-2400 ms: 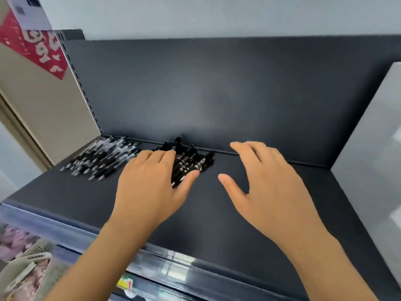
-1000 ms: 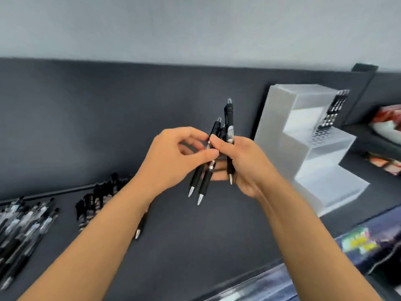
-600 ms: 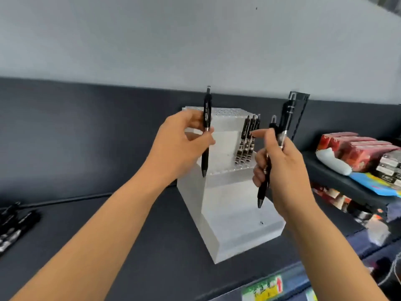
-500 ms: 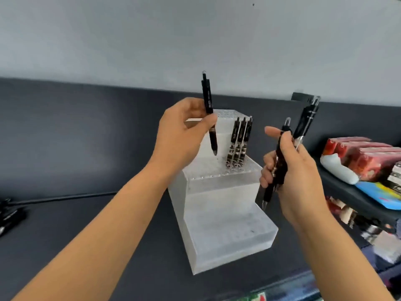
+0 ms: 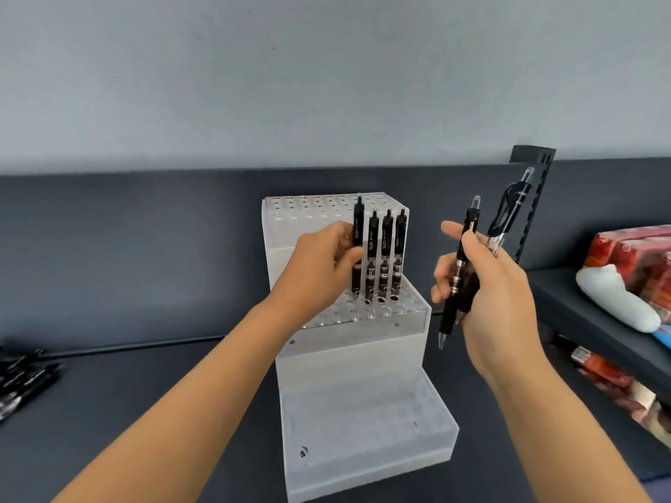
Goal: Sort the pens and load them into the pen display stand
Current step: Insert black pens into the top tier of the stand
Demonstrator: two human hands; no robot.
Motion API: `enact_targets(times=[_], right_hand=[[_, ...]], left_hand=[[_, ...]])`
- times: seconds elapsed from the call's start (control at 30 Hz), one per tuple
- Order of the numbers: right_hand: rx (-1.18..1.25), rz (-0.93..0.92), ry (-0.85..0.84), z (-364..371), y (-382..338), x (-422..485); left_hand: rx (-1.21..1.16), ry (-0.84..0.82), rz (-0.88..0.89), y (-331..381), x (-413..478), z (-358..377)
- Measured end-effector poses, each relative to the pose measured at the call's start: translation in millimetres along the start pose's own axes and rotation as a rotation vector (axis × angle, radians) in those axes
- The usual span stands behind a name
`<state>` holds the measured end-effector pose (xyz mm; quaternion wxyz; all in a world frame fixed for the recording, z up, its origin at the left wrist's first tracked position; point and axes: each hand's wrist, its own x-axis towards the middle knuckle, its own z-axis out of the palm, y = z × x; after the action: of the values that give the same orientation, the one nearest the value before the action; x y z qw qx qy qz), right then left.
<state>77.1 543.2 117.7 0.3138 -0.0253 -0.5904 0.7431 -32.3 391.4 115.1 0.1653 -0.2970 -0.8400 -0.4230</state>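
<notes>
Pinch of left hand (image 5: 319,272) on pen (image 5: 358,226)

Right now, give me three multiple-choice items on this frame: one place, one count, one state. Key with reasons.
1. Which tier of the display stand holds the free-standing pens? A top; B middle; C bottom.
2. How many pens stand there untouched by a hand? A three; B one; C six.
3. What is the left hand doing? A open and empty; B clenched, empty; C pinching a black pen.
Key: 1 B, their tips sit in the middle step's holes. 2 A, three stand upright side by side. 3 C, thumb and fingers pinch it beside those three.
</notes>
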Motion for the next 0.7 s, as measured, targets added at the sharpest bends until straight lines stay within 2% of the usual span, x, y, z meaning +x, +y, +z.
enact_targets(times=[0.17, 0.37, 0.43, 0.5, 0.57, 0.7], right_hand=[[-0.047, -0.062, 0.056, 7, 7, 8], [-0.019, 0.003, -0.121, 13, 9, 9], [0.000, 0.040, -0.174, 17, 9, 8], [0.026, 0.070, -0.218, 23, 9, 9], [0.079, 0.103, -0.271, 32, 9, 8], [0.103, 0.139, -0.331, 40, 8, 8]], left_hand=[[0.180, 0.025, -0.083, 0, -3, 7], [0.401, -0.086, -0.088, 12, -1, -5], [0.453, -0.036, -0.034, 17, -8, -18], [0.206, 0.026, 0.063, 30, -17, -29], [-0.065, -0.038, 0.095, 44, -21, -34], [-0.157, -0.084, 0.037, 49, -19, -35]])
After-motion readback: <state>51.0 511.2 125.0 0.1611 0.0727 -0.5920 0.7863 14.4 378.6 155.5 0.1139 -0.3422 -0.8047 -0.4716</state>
